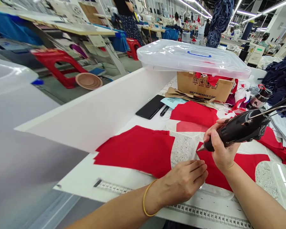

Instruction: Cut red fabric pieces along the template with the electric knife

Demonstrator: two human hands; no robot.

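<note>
My right hand [222, 152] is wrapped round a black handheld power tool [238, 128] with a pointed metal tip and a wire loop at its back end. The tip is at the upper left corner of a red fabric piece [219, 171]. Just below it, my left hand [187, 179] has its fingers pressed together at that piece's left edge; what they pinch, if anything, is hidden. A clear plastic template [215, 190] seems to lie under the fabric. To the left rests a stack of red cut pieces [138, 149].
A tape measure [205, 213] runs along the table's front edge. Behind are a phone [150, 106], a black pen [164, 110], more red fabric [194, 113] and a cardboard box [203, 87] under a clear lid [193, 57]. A white panel [105, 109] borders the left. A bottle [259, 98] stands right.
</note>
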